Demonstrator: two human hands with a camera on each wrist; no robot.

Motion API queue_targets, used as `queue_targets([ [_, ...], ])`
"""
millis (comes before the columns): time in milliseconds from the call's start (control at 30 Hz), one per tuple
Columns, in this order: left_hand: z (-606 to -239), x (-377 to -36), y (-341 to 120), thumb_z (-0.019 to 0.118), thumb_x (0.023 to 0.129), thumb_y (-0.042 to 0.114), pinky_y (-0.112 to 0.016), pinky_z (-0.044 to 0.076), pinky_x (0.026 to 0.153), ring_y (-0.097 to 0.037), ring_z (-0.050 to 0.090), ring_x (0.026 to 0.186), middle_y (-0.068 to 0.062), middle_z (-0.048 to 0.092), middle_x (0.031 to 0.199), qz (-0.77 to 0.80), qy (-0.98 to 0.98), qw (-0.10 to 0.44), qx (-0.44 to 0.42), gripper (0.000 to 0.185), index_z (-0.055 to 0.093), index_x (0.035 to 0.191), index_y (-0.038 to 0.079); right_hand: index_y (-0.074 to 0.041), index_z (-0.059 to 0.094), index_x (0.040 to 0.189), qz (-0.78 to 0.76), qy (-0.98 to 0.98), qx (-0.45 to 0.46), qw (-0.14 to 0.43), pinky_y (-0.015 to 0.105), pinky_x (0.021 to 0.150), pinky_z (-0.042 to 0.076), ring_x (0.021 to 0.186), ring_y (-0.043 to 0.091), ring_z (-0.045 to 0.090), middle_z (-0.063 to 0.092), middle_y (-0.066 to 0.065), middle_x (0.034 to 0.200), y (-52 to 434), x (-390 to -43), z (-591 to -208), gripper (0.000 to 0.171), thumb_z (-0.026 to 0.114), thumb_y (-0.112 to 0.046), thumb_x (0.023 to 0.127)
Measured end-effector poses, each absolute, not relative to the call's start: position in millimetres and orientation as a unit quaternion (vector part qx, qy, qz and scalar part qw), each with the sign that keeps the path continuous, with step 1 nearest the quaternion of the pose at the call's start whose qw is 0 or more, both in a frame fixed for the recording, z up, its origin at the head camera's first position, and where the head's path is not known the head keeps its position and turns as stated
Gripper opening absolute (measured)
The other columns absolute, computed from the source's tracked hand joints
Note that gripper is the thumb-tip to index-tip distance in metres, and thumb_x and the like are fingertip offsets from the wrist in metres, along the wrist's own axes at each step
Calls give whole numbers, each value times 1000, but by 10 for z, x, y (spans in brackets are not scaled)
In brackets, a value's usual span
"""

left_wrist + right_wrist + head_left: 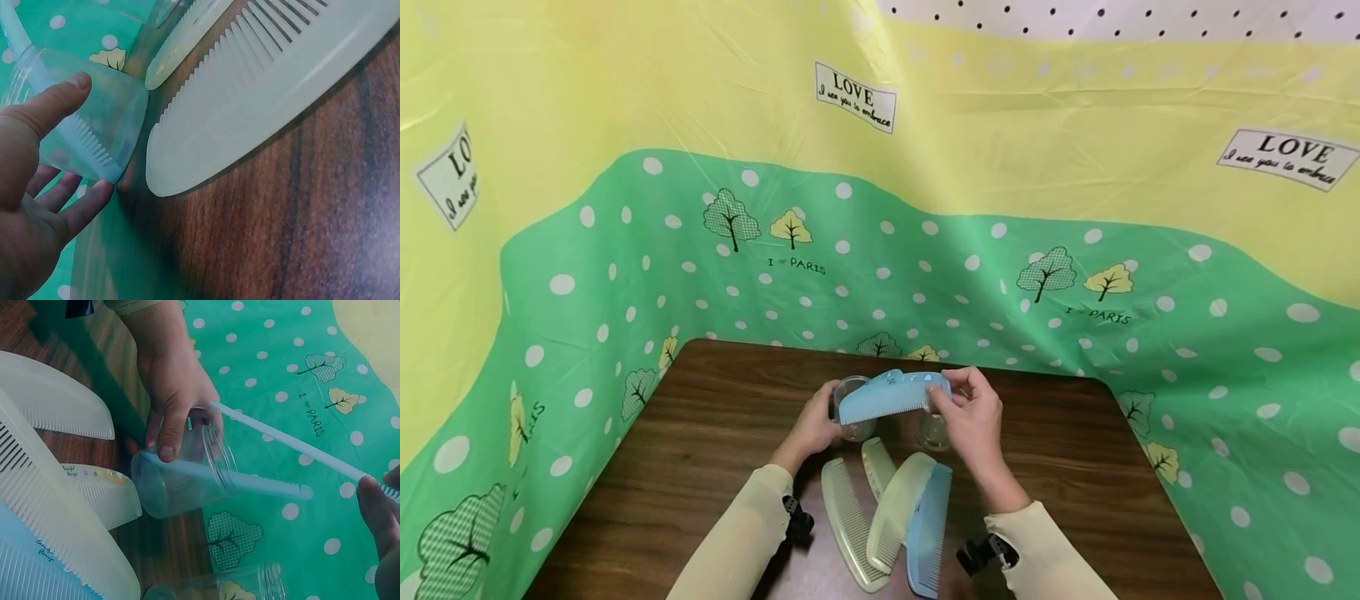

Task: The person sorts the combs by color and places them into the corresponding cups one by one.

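Note:
My left hand (817,421) grips a clear jar (125,112) standing on the table, thumb on one side and fingers on the other. Inside that jar a light blue comb (250,481) leans, its upper end sticking out past the rim. My right hand (976,417) pinches a second blue comb (883,398) by one end, between thumb and fingers. This comb is held sideways above the jar, teeth downward in the head view, and partly hides the jar's mouth. Another clear jar (933,432) stands just right of it, partly behind my right hand.
Nearer my body lie several combs: a pale comb (848,525), a small flowered comb (877,467), a wide cream comb (904,508) and a blue comb (929,533) partly under it. A polka-dot curtain (820,308) surrounds the brown wooden table (715,433).

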State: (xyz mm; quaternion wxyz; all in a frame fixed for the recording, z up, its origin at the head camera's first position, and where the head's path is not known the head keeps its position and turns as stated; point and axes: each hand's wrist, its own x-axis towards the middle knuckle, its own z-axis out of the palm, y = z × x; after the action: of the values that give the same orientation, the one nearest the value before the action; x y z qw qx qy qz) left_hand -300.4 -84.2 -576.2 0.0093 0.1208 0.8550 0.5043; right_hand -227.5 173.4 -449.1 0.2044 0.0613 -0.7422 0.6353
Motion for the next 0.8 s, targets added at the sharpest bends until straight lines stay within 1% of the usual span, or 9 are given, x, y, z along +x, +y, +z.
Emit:
queue_targets([
  [233, -5733, -2994, -855, 93, 74, 13, -55, 45, 106, -36, 55, 127, -20, 57, 140, 504, 855, 10, 124, 93, 42, 150, 2, 3, 67, 108, 642, -736, 44, 212, 29, 60, 61, 68, 11, 74, 68, 22, 100, 1735, -2328, -4529, 23, 79, -3, 89],
  [467, -5742, -2995, -863, 93, 76, 17, -54, 44, 107, -36, 54, 130, -19, 56, 142, 517, 847, 18, 118, 92, 41, 150, 5, 2, 67, 108, 642, -733, 25, 222, 30, 60, 61, 71, 9, 75, 70, 21, 102, 1700, -2355, -4580, 23, 79, -5, 89],
  [700, -5774, -3017, -870, 93, 76, 18, -54, 46, 105, -35, 55, 127, -19, 57, 139, 525, 842, 17, 124, 90, 42, 149, 5, -1, 67, 108, 626, -742, 19, 238, 26, 61, 60, 64, 7, 72, 71, 17, 96, 1642, -2391, -4649, 22, 79, -5, 90],
  [800, -5785, -3022, -863, 93, 76, 17, -53, 47, 104, -35, 56, 125, -19, 58, 136, 528, 840, 15, 125, 88, 43, 147, 5, -2, 67, 108, 624, -743, 19, 242, 25, 61, 60, 63, 7, 71, 71, 16, 96, 1622, -2404, -4671, 22, 79, -6, 90],
])
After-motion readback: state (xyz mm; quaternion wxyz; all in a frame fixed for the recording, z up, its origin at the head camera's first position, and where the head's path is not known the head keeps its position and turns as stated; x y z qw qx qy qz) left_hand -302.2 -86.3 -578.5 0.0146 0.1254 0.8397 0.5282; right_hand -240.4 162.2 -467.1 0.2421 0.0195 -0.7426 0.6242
